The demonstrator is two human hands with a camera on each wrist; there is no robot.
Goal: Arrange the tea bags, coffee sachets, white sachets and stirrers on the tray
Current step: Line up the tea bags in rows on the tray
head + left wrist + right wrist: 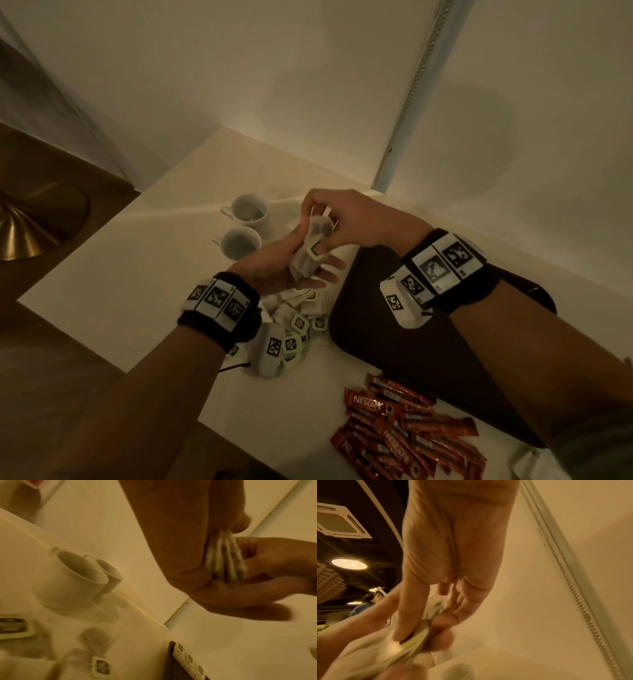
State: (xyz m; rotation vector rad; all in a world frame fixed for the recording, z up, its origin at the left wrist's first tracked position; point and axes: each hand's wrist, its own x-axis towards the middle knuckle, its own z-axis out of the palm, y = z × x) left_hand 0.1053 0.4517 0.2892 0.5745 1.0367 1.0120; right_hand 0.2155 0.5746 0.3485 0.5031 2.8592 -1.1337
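Both forearms bare, no sleeves in the head view. Left wrist: wide black fabric wristband (219,310) carrying a row of white rectangular plates printed with black square fiducial markers. Right wrist: matching black band (445,270) with larger white marker plates, plus a white rounded plastic housing (402,306) with its own marker. Thin dark cord (234,367) trails below the left band.

Two white cups (249,209) stand side by side on the desk (137,260). One dark tray (394,329). Two hands: the left (274,270) and the right (349,219) share one bundle of tea bags (310,253). The loose tea bags (294,329) and red coffee sachets (404,435) overlap in heaps too tangled to count.
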